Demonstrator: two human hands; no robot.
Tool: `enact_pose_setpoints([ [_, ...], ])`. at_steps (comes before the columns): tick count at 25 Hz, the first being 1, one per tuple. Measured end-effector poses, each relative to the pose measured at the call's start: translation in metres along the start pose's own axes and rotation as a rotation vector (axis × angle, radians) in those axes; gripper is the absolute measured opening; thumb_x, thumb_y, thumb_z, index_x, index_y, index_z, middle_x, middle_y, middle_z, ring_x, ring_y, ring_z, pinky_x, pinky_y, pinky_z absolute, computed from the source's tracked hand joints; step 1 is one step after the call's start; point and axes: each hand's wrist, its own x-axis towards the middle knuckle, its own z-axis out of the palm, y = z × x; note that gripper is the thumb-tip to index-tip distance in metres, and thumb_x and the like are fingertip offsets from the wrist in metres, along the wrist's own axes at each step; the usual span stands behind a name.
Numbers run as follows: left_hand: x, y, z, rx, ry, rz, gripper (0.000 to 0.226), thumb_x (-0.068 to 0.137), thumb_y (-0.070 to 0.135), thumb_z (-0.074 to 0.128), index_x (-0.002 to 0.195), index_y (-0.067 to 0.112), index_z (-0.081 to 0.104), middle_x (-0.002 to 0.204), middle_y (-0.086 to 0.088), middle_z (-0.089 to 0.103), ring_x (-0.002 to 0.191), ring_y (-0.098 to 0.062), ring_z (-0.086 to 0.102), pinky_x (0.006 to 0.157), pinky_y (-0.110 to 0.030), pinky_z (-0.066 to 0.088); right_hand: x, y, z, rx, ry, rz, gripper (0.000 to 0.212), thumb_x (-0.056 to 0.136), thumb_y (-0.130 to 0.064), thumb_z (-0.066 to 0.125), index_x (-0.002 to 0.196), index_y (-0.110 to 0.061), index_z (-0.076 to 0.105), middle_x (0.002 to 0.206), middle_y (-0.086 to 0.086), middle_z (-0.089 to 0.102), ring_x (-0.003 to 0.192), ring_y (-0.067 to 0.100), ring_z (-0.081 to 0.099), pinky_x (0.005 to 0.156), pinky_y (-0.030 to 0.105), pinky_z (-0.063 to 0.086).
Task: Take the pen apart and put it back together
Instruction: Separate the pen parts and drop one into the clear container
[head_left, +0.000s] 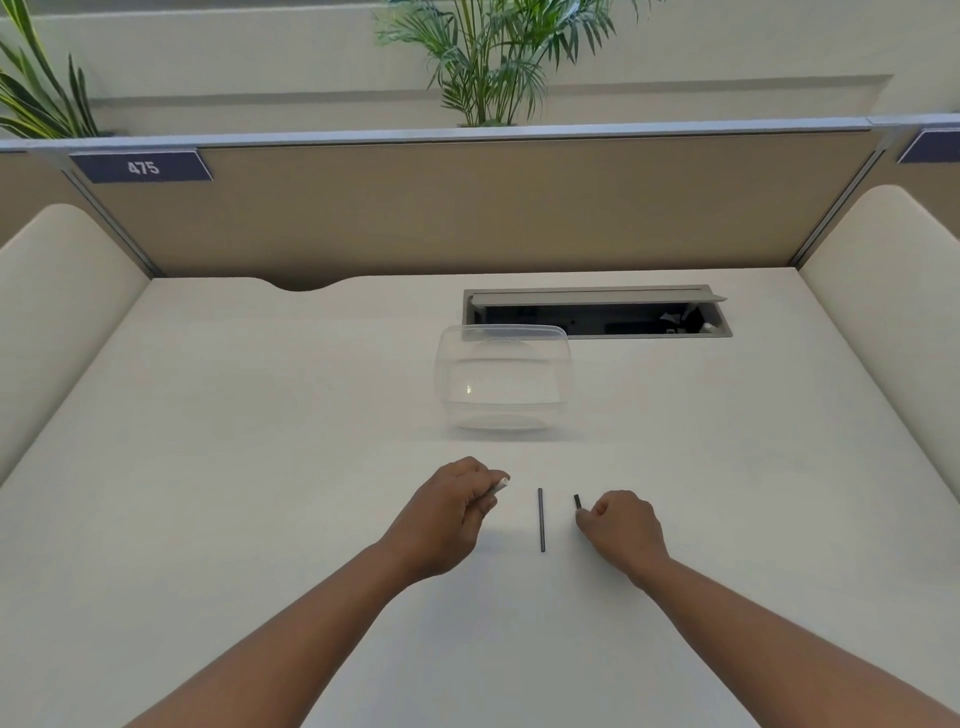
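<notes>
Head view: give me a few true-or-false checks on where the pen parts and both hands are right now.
1. The left hand holds a white pen piece. True.
2. The thin dark rod lies inside the clear container. False: it lies on the desk between the two hands, nearer than the container.
3. The right hand pinches a short dark piece. True.
4. The clear container holds pen parts. False: nothing shows inside it.
5. The two hands touch each other. False: they are apart, with the rod between them.
</notes>
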Motion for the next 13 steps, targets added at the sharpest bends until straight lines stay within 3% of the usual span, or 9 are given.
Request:
enact_pose_setpoints([
  [10,-0.0013,0.0037,-0.0019,-0.006,0.000,-0.017,0.025,0.102,0.012,0.054,0.122,0.016,0.068,0.103,0.009,0.061,0.101,-0.006,0.058,0.088,-0.011,0.041,-0.0031,0.0006,0.0000,0.023,0.004,0.021,0.021,0.078,-0.028,0.063,0.075,-0.008,0.065,0.075,0.005,0.070,0.062,0.020,0.059,0.056,0.029,0.044],
  [13,-0.0019,0.0028,-0.0024,-0.028,-0.005,-0.025,0.021,0.101,0.012,0.054,0.114,0.017,0.069,0.100,0.015,0.059,0.108,-0.007,0.061,0.091,-0.019,0.046,-0.0059,-0.0004,-0.0025,0.030,0.037,0.000,0.016,0.080,-0.029,0.062,0.074,-0.015,0.065,0.073,0.000,0.069,0.066,0.017,0.062,0.059,0.029,0.047],
])
